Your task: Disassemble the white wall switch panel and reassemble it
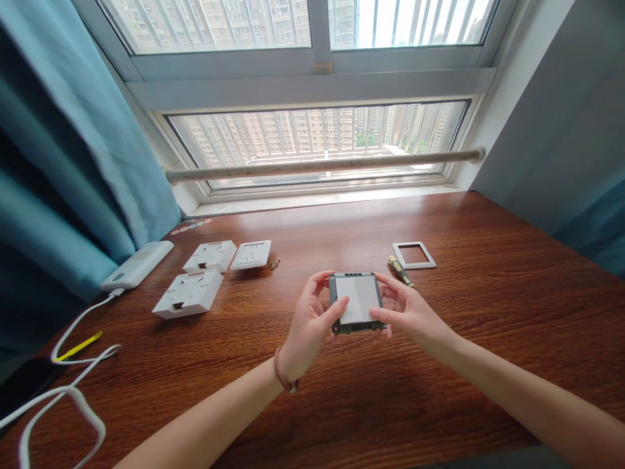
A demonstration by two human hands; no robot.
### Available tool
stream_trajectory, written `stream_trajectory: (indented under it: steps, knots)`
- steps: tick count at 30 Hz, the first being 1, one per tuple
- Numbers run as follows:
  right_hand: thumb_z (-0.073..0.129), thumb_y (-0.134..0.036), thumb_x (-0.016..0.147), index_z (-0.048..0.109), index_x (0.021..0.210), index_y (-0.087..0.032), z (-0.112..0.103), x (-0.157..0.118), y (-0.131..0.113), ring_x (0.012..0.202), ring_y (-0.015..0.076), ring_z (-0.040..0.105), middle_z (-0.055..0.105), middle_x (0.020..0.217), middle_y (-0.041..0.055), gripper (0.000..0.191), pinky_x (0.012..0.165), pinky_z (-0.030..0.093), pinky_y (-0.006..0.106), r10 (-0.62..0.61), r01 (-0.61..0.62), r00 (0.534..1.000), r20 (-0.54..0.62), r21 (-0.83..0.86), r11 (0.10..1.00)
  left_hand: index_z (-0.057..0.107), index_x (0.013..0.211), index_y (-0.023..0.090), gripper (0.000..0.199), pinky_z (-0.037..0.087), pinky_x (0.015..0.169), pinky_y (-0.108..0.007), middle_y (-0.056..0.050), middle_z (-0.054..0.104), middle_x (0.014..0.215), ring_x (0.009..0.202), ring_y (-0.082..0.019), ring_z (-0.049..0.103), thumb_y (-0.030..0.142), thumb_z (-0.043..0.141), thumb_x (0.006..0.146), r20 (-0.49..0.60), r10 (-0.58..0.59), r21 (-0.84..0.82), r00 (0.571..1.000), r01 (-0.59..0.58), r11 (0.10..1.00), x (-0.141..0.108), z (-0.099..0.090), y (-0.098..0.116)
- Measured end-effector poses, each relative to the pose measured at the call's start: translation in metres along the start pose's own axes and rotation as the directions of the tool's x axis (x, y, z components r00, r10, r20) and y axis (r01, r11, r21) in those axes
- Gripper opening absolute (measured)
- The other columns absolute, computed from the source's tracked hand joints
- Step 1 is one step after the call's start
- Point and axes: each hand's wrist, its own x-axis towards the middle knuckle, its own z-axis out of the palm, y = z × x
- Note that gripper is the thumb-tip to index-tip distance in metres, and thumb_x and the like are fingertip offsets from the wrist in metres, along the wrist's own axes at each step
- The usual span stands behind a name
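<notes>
Between both hands, just above the table, I hold a wall switch with two white rockers in a dark grey frame. My left hand grips its left side, thumb on the left rocker. On the opposite side my right hand is closed around the edge, its thumb on the lower right of the white face. Fingers of both hands pass behind the switch and are partly hidden. Past my right hand lie a screwdriver and a white square cover frame.
On the left are two white mounting boxes, a white socket panel and several small screws. A white power bank with a white cable lies by the blue curtain. The wooden table reaches the window.
</notes>
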Motion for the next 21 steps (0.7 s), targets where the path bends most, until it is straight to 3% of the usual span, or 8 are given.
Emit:
stream_trajectory:
  steps: [4,9,21]
  knots:
    - [0.064,-0.022,0.074,0.047,0.122,-0.021,0.012,-0.014,-0.033,0.057,0.0067,0.058,0.058,0.106,0.0072,0.051,0.044,0.05,0.016,0.011,-0.018,0.996,0.09,0.081,0.997,0.043,0.106,0.022,0.039,0.041,0.035,-0.011,-0.003,0.053,0.101,0.053,-0.004,0.05,0.028,0.063,0.074,-0.064,-0.009,-0.056,0.998,0.005,0.998,-0.009,0.008,0.036]
    - [0.062,-0.021,0.077,0.048,0.122,-0.023,0.022,-0.029,-0.062,0.051,0.0061,0.058,0.06,0.102,0.007,0.047,0.043,0.05,0.016,0.042,-0.057,0.992,0.116,0.126,0.99,0.048,0.107,0.022,0.043,0.038,0.03,-0.012,-0.001,0.056,0.089,0.045,-0.004,0.049,0.03,0.066,0.069,-0.109,-0.058,-0.082,0.992,0.05,0.995,-0.024,0.017,0.067]
    - [0.061,-0.02,0.078,0.044,0.123,-0.031,0.03,-0.046,-0.073,0.055,0.008,0.059,0.057,0.101,0.0047,0.049,0.043,0.053,0.018,0.066,-0.114,0.978,0.198,0.238,0.965,0.054,0.103,0.022,0.043,0.042,0.032,-0.016,-0.005,0.06,0.085,0.056,-0.015,0.059,0.032,0.07,0.064,-0.116,-0.112,-0.095,0.987,0.101,0.99,-0.04,0.017,0.082]
